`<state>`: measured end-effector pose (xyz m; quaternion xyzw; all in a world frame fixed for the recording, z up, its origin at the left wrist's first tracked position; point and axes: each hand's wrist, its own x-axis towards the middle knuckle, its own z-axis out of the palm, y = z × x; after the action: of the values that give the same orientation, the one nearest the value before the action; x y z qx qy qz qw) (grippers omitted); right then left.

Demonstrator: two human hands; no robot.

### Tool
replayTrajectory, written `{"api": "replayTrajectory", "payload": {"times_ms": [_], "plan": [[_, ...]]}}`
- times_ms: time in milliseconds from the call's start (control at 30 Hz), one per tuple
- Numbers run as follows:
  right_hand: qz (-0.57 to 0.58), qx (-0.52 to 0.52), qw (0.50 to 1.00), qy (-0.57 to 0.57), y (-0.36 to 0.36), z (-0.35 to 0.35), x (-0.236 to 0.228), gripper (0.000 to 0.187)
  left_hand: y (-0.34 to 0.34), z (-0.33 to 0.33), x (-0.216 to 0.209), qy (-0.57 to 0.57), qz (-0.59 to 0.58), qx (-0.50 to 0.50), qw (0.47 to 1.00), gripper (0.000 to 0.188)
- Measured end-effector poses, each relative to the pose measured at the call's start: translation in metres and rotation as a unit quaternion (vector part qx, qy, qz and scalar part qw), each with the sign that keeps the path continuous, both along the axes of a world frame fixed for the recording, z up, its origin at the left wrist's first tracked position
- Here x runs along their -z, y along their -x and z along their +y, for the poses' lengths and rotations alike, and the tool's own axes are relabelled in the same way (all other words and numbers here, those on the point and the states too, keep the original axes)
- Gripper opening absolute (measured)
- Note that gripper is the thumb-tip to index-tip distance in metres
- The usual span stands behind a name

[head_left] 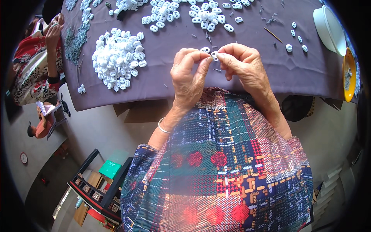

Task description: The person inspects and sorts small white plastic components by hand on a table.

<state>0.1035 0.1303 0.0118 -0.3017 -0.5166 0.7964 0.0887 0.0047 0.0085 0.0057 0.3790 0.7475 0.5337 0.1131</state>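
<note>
Between my hands is a small white plastic cord lock (215,56), oval with two holes. The thumb and forefinger of my left hand (187,75) are pinched at its left side, and my right hand (247,67) pinches it from the right. Just behind the left fingertips, another white oval piece (205,50) shows on the dark tablecloth. Tiny grey spring-like pins (208,38) are scattered past my fingers. A big heap of white cord locks (118,60) lies to the left, and looser piles (206,17) lie farther back.
A thin pointed stick (273,34) rests on the purple-grey cloth (247,31). Several single white pieces (289,48) lie to its right. At the right edge stand a white tub (328,31) and a yellow dish (349,75) of small parts. Another person's hands (54,33) are at the far left.
</note>
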Motion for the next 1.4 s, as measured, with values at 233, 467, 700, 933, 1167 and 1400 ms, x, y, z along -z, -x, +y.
{"api": "replayTrajectory", "payload": {"times_ms": [233,467,700,933,1167,1400], "plan": [[-0.016,-0.009,0.998,-0.059,0.000,-0.002,-0.001,0.014,-0.001,0.001,-0.001,0.001,-0.005,-0.008,1.000,0.010],[-0.026,-0.017,0.997,-0.074,0.000,-0.001,-0.006,0.013,0.001,-0.002,-0.001,0.007,-0.046,0.027,0.999,0.010],[-0.022,-0.004,0.999,-0.050,-0.001,0.003,-0.005,0.015,-0.003,-0.004,-0.001,0.037,-0.144,0.003,0.989,0.017],[-0.036,-0.004,0.996,-0.086,0.001,0.000,-0.006,0.014,0.000,-0.005,-0.001,0.031,-0.175,0.007,0.984,0.015],[-0.022,-0.002,0.995,-0.097,0.000,-0.002,-0.004,0.014,-0.002,-0.002,0.001,0.000,-0.090,0.012,0.996,0.008],[-0.022,0.010,0.991,-0.133,0.003,-0.008,-0.005,0.012,-0.011,0.003,0.002,-0.012,-0.059,-0.038,0.997,0.007]]}}
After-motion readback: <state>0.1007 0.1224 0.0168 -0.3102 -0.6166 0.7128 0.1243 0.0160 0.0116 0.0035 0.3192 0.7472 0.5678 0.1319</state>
